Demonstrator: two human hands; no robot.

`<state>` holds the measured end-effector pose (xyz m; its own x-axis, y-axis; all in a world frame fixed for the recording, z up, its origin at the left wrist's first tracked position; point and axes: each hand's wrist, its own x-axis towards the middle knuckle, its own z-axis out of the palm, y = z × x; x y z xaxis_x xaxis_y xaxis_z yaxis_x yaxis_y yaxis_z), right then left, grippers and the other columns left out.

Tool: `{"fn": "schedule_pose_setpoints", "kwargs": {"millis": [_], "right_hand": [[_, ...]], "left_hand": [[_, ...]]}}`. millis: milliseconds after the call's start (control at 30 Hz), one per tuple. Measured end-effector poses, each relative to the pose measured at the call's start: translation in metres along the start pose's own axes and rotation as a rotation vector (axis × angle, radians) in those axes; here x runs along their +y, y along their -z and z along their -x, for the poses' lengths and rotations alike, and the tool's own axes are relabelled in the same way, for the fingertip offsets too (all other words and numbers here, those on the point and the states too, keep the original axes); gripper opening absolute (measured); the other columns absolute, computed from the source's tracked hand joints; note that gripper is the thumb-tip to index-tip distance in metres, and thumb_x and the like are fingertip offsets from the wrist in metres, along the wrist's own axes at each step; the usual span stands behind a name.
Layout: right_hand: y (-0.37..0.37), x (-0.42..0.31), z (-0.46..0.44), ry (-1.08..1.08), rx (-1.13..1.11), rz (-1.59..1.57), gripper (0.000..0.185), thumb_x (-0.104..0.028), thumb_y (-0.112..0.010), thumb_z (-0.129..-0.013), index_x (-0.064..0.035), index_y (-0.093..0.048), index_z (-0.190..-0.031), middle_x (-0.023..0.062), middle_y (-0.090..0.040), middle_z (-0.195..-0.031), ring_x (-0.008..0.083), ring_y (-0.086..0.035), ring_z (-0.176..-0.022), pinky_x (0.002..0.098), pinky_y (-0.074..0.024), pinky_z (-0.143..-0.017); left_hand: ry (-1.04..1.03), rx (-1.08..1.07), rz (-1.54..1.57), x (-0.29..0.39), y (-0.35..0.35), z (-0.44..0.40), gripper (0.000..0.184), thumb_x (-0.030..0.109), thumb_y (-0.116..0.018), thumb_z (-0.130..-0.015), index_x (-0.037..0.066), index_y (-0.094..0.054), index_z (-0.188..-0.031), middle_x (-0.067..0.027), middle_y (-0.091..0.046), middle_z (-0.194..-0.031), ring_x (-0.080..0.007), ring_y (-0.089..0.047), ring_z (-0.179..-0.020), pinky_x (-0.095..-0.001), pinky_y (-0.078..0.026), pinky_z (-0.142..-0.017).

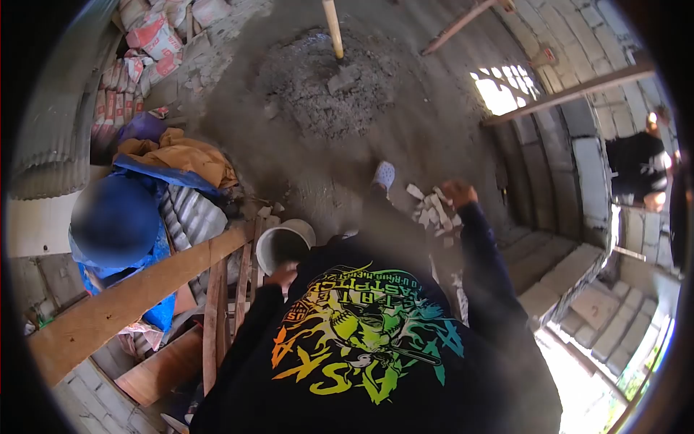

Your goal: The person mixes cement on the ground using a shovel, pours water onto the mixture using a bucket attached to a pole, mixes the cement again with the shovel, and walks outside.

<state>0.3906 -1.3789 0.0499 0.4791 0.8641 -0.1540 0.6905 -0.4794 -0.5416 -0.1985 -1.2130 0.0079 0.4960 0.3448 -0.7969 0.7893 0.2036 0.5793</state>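
My left hand [282,276] is at the near rim of a pale bucket [301,233], its fingers closed on the edge and partly hidden by my sleeve. The bucket tilts so that its dark inside shows. Out to the right, my right hand [460,194] is raised with its fingers loosely apart and nothing visible in it, a little blurred. Just beside and below it lie pale broken block pieces [432,210] on the floor. My foot in a light perforated shoe [384,174] stands on the grey floor.
A grey mortar heap [318,94] lies ahead, a wooden handle [332,29] standing in it. Wooden planks [144,300], a blue tarp [163,315] and cement bags [155,36] are left. Block walls [593,173] rise right, where another person [636,166] stands.
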Motion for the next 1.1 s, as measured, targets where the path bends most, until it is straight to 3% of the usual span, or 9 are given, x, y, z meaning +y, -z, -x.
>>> {"fn": "schedule_pose_setpoints", "kwargs": {"millis": [33,167,300,367,667,767,900,1000,1100], "right_hand": [[0.029,-0.029,-0.047,-0.06,0.034,0.022,0.039,-0.038,-0.06,-0.077,-0.0059,-0.06,-0.099,0.012,-0.064,-0.082,0.0274,-0.063,-0.077,0.0356,-0.0492,-0.069],[0.127,-0.143,-0.228,0.229,0.236,0.011,0.05,-0.046,-0.06,-0.076,-0.0087,-0.058,-0.109,0.0124,-0.059,-0.108,0.0265,-0.056,-0.1,0.0343,-0.0436,-0.085],[0.187,-0.278,-0.371,0.776,0.601,-0.085,0.055,-0.042,-0.07,-0.069,-0.007,-0.055,-0.109,0.018,-0.06,-0.099,0.03,-0.058,-0.094,0.0366,-0.0461,-0.079],[0.209,-0.342,-0.408,0.662,0.14,-0.084,0.086,-0.045,-0.07,-0.062,-0.0158,-0.032,-0.134,0.013,-0.014,-0.145,0.034,-0.011,-0.133,0.045,-0.0149,-0.108],[0.161,-0.425,-0.506,0.511,-0.004,0.616,0.087,-0.045,-0.074,-0.06,-0.0157,-0.035,-0.131,0.0138,-0.027,-0.14,0.0325,-0.022,-0.131,0.0446,-0.0194,-0.105],[0.147,-0.412,-0.514,0.533,-0.278,0.697,0.047,-0.041,-0.072,-0.065,-0.0072,-0.06,-0.096,0.0142,-0.063,-0.084,0.0291,-0.061,-0.082,0.0384,-0.0474,-0.07],[0.158,-0.411,-0.428,0.527,-0.61,0.767,0.039,-0.045,-0.072,-0.061,-0.0123,-0.065,-0.081,0.0065,-0.063,-0.071,0.0253,-0.062,-0.069,0.0367,-0.0468,-0.062],[0.176,-0.404,-0.394,0.531,-0.48,0.583,0.036,-0.041,-0.076,-0.06,-0.0132,-0.065,-0.081,0.0062,-0.063,-0.069,0.0226,-0.061,-0.065,0.0337,-0.0464,-0.059],[0.227,-0.441,-0.365,0.411,-0.214,0.391,0.024,-0.03,-0.077,-0.064,-0.0132,-0.066,-0.077,0.0052,-0.061,-0.064,0.0148,-0.059,-0.057,0.028,-0.0456,-0.052]], "left_hand": [[0.237,0.178,0.327,0.065,-0.009,0.047,0.037,0.024,-0.059,-0.083,0.002,-0.054,-0.112,-0.0075,-0.06,-0.103,-0.0156,-0.058,-0.082,-0.0297,-0.047,-0.07],[0.197,0.237,-0.279,-0.057,-0.04,0.023,0.024,0.022,-0.059,-0.082,0.005,-0.064,-0.099,-0.0084,-0.064,-0.088,-0.0159,-0.059,-0.079,-0.0291,-0.047,-0.066],[0.432,0.391,0.807,0.08,-0.007,0.013,0.048,0.023,-0.058,-0.082,0.013,-0.041,-0.126,-0.0094,-0.06,-0.103,-0.0245,-0.059,-0.089,-0.0399,-0.048,-0.073],[0.275,0.63,0.841,0.135,0.011,-0.01,0.043,0.023,-0.059,-0.079,0.011,-0.048,-0.119,-0.0087,-0.059,-0.103,-0.0234,-0.056,-0.096,-0.041,-0.045,-0.08],[0.09,0.508,0.632,0.186,0.033,-0.057,0.037,0.026,-0.06,-0.08,0.007,-0.054,-0.111,-0.0085,-0.06,-0.098,-0.0188,-0.059,-0.089,-0.0315,-0.047,-0.069],[0.338,0.455,0.954,0.127,0.02,-0.057,0.037,0.026,-0.059,-0.081,0.008,-0.051,-0.114,-0.0097,-0.06,-0.099,-0.0231,-0.058,-0.092,-0.0352,-0.048,-0.072],[0.563,0.026,0.744,0.032,0.041,-0.063,0.041,0.025,-0.06,-0.082,0.006,-0.049,-0.116,-0.014,-0.058,-0.104,-0.0268,-0.059,-0.092,-0.0391,-0.05,-0.073],[0.593,0.231,0.607,0.039,0.107,-0.082,0.022,0.021,-0.06,-0.079,0.01,-0.06,-0.099,-0.0028,-0.059,-0.068,-0.0139,-0.054,-0.052,-0.0301,-0.039,-0.039],[0.402,0.228,0.806,0.055,0.2,-0.128,0.014,0.026,-0.049,-0.084,0.015,-0.052,-0.091,0.0037,-0.051,-0.069,-0.0089,-0.047,-0.053,-0.0248,-0.037,-0.045]]}}
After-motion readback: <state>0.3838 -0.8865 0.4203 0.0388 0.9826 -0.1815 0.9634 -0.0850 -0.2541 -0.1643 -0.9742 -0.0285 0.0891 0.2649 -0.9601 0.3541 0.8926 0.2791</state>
